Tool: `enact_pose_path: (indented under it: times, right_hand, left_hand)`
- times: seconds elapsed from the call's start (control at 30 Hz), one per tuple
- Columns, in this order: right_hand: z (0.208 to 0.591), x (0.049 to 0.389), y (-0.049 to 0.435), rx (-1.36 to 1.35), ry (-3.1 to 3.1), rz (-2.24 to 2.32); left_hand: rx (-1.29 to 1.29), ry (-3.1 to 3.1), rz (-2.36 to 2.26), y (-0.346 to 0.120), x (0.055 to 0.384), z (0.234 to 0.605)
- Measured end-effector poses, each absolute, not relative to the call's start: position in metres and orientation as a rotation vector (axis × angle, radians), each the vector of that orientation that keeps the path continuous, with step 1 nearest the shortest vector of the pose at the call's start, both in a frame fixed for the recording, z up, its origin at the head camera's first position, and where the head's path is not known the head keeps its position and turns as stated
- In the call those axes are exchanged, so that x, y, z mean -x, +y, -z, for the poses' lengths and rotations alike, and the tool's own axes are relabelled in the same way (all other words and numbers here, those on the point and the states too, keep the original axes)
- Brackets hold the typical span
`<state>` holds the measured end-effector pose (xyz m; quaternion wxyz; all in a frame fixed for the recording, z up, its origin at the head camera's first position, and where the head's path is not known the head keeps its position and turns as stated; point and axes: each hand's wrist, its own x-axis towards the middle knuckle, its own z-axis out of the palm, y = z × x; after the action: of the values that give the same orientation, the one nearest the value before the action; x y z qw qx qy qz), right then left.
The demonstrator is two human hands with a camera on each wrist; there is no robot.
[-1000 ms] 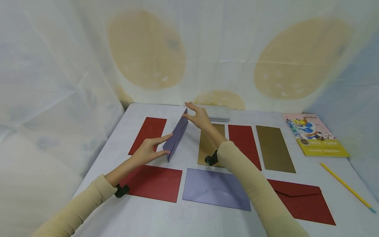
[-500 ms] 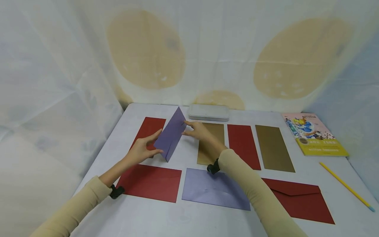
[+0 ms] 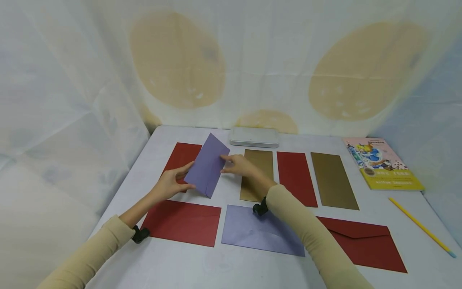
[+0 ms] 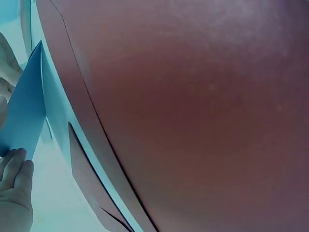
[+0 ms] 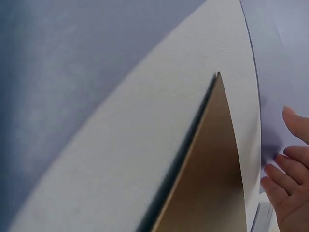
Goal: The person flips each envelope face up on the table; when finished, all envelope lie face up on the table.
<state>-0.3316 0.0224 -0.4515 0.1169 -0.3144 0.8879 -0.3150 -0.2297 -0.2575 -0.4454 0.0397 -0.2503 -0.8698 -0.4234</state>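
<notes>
A purple envelope [image 3: 207, 164] is held tilted over the back left of the table, its broad side toward the head camera. My left hand [image 3: 169, 184] grips its left edge, with the thumb at the lower corner. On the opposite edge, my right hand [image 3: 242, 165] holds it between thumb and fingers. A flap seam shows near the envelope's lower end. The left wrist view shows the envelope [image 4: 24, 111] bluish and steeply angled. In the right wrist view, the fingers of my right hand [image 5: 292, 193] are close against the purple paper.
Around it lie red envelopes, including one at the back left [image 3: 180, 155] and one in front [image 3: 184, 224]. Another purple envelope [image 3: 261, 235], gold envelopes [image 3: 335, 180], a grey tin [image 3: 254, 137], a book [image 3: 382, 164] and a yellow pencil [image 3: 422, 226] lie on the white table.
The purple envelope has turned from nearly edge-on to show its broad side. My right hand has come down and nearer along its edge; my left hand has shifted slightly left.
</notes>
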Motion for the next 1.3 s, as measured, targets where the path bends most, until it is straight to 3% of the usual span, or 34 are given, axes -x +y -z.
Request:
enact_pose_path:
  times: [0.73,1.3]
  right_hand:
    - [0.45,0.324,0.036,1.173,2.662,0.582]
    - [0.448,0.316,0.044,1.244,2.641,0.623]
  left_hand:
    - [0.747,-2.876,1.171,-0.252,0.231,0.456]
    - [0.844,-2.954,0.783,-0.245,0.227,0.455]
